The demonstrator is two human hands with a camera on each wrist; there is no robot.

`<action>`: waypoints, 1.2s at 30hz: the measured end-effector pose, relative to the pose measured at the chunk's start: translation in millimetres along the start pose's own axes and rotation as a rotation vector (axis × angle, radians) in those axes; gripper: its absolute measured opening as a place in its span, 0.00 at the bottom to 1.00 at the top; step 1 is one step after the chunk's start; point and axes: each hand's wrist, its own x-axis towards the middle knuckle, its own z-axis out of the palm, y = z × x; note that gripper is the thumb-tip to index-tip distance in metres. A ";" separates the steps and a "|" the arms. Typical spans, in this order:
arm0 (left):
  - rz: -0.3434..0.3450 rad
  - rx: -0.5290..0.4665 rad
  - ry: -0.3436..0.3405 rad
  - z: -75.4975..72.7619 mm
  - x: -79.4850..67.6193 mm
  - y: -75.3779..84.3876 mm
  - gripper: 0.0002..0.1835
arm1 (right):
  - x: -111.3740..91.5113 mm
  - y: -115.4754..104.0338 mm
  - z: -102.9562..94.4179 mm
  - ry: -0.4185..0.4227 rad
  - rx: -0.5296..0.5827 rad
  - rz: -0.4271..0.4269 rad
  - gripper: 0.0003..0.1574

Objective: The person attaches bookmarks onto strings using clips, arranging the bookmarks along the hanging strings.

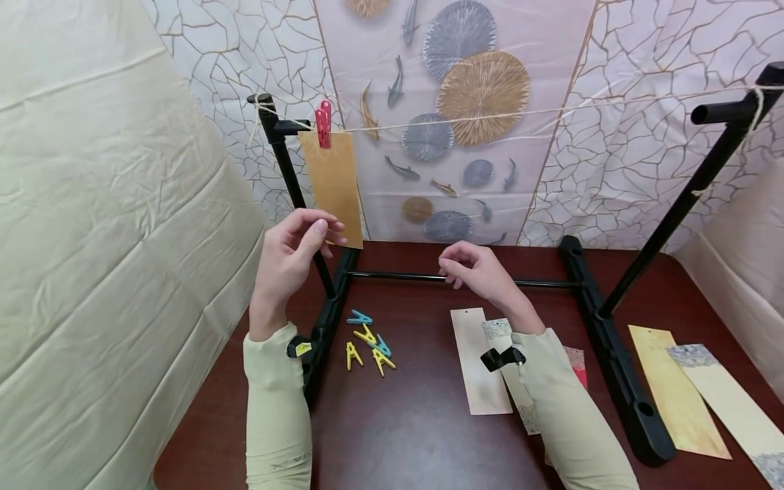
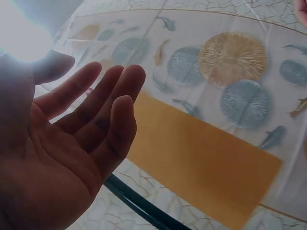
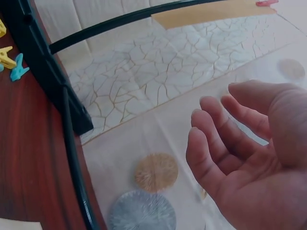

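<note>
An orange-tan paper strip [image 1: 333, 180] hangs from a string [image 1: 416, 125], held near its top by a red clothespin [image 1: 323, 124]. My left hand [image 1: 292, 252] is raised just in front of the strip's lower part, fingers loosely bent and holding nothing. In the left wrist view the strip [image 2: 206, 163] lies beyond the fingers; whether they touch it I cannot tell. My right hand [image 1: 474, 271] hovers over the table near the rack's crossbar, its fingers loosely curled around nothing. Several yellow and blue clothespins [image 1: 370, 340] lie on the table between the forearms.
A black rack [image 1: 680, 197] carries the string between its two uprights. Under and beside my right forearm lie paper strips, one of them cream [image 1: 480, 361]. Outside the right foot of the rack are a yellowish strip [image 1: 680, 395] and a patterned-end strip [image 1: 729, 401]. Patterned cloth [image 1: 643, 136] hangs behind.
</note>
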 end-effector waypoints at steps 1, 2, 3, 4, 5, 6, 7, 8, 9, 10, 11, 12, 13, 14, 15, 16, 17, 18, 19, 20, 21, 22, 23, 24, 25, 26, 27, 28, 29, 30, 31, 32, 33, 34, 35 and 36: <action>-0.007 0.005 -0.006 1.5 -2.6 -3.2 0.11 | -1.5 2.8 -0.3 0.005 0.000 0.003 0.13; -0.014 0.007 -0.012 3.1 -4.9 -6.6 0.11 | -2.8 6.2 -0.8 0.007 0.000 0.006 0.13; -0.023 0.005 -0.017 4.9 -6.9 -9.5 0.11 | -4.3 9.2 -1.3 0.009 0.001 0.012 0.13; -0.031 0.002 -0.026 6.4 -9.0 -12.7 0.11 | -5.8 12.4 -1.5 0.009 0.006 0.020 0.13; -0.042 0.000 -0.035 8.1 -11.0 -15.7 0.11 | -7.1 16.0 -1.5 0.009 0.013 0.029 0.13; -0.050 -0.004 -0.044 9.9 -13.1 -18.5 0.11 | -8.6 19.2 -1.4 0.006 0.017 0.039 0.14; -0.060 -0.011 -0.052 11.9 -14.6 -21.6 0.11 | -10.3 22.0 -1.7 0.002 0.022 0.050 0.14; -0.070 -0.014 -0.060 13.7 -16.3 -24.4 0.11 | -12.2 24.3 -2.0 -0.001 0.028 0.059 0.14; -0.083 -0.015 -0.066 15.5 -17.7 -26.7 0.10 | -13.8 26.9 -2.2 -0.002 0.031 0.072 0.15; -0.094 -0.018 -0.072 17.1 -19.1 -29.4 0.10 | -15.4 29.3 -2.3 -0.005 0.033 0.085 0.15; -0.106 -0.018 -0.078 18.8 -20.4 -31.7 0.10 | -17.1 31.3 -2.5 -0.005 0.032 0.098 0.16; -0.118 -0.018 -0.082 20.4 -21.5 -33.8 0.10 | -18.7 33.2 -2.7 -0.007 0.032 0.112 0.16; -0.134 -0.014 -0.086 22.1 -22.6 -36.0 0.10 | -19.9 35.1 -2.8 -0.004 0.031 0.125 0.16; -0.148 -0.008 -0.093 23.9 -23.6 -37.3 0.10 | -21.0 37.3 -2.9 -0.003 0.028 0.139 0.16; -0.163 0.003 -0.103 25.8 -24.6 -39.2 0.10 | -21.8 39.9 -3.0 0.000 0.023 0.154 0.15; -0.178 0.019 -0.119 27.6 -25.8 -41.9 0.09 | -22.7 42.0 -3.3 -0.002 0.018 0.162 0.16; -0.194 0.037 -0.136 29.2 -27.2 -44.3 0.10 | -23.4 44.6 -3.4 -0.004 0.015 0.173 0.16; -0.213 0.055 -0.154 30.8 -28.6 -46.5 0.10 | -23.9 47.4 -3.3 -0.006 0.013 0.183 0.15; -0.229 0.072 -0.170 32.1 -30.1 -49.2 0.10 | -24.5 50.3 -3.4 -0.010 0.006 0.192 0.15; -0.243 0.090 -0.186 33.3 -31.6 -51.4 0.10 | -25.3 53.1 -3.7 -0.019 0.003 0.201 0.16; -0.256 0.104 -0.199 34.1 -33.1 -53.9 0.10 | -26.2 55.7 -4.0 -0.027 -0.005 0.207 0.16; -0.271 0.113 -0.208 34.8 -34.6 -55.8 0.10 | -27.2 58.8 -4.3 -0.035 -0.008 0.215 0.17; -0.284 0.119 -0.214 35.3 -35.8 -57.4 0.10 | -28.3 62.0 -4.9 -0.041 -0.017 0.222 0.18; -0.295 0.126 -0.221 35.8 -36.7 -58.7 0.10 | -29.7 64.8 -5.6 -0.044 -0.026 0.230 0.18; -0.305 0.135 -0.229 36.4 -37.4 -60.7 0.10 | -31.1 67.8 -6.7 -0.047 -0.034 0.238 0.18; -0.318 0.145 -0.241 37.0 -38.0 -62.1 0.11 | -32.7 70.6 -7.9 -0.050 -0.039 0.246 0.19; -0.331 0.156 -0.258 37.7 -38.9 -63.7 0.11 | -34.2 73.6 -9.2 -0.055 -0.046 0.254 0.20; -0.343 0.170 -0.279 38.5 -40.0 -66.3 0.11 | -35.5 77.3 -10.4 -0.058 -0.046 0.264 0.20; -0.354 0.186 -0.303 39.3 -41.4 -69.0 0.11 | -36.9 80.5 -11.3 -0.060 -0.045 0.276 0.20; -0.363 0.205 -0.328 40.3 -43.0 -71.3 0.11 | -37.9 83.4 -11.6 -0.061 -0.039 0.290 0.20; -0.371 0.225 -0.353 41.1 -44.9 -73.8 0.11 | -38.5 87.0 -12.2 -0.070 -0.043 0.294 0.20; -0.376 0.242 -0.375 42.0 -47.0 -76.2 0.11 | -38.8 90.4 -12.2 -0.080 -0.046 0.297 0.20; -0.376 0.261 -0.396 42.8 -49.2 -78.8 0.10 | -39.0 93.2 -11.8 -0.085 -0.052 0.306 0.19; -0.376 0.276 -0.413 43.8 -51.2 -81.4 0.09 | -38.9 96.3 -11.2 -0.086 -0.057 0.311 0.18; -0.378 0.287 -0.428 44.8 -53.1 -83.4 0.09 | -39.1 98.1 -10.6 -0.083 -0.064 0.318 0.17; -0.377 0.296 -0.441 45.9 -54.9 -85.4 0.08 | -39.0 99.8 -10.1 -0.079 -0.073 0.323 0.15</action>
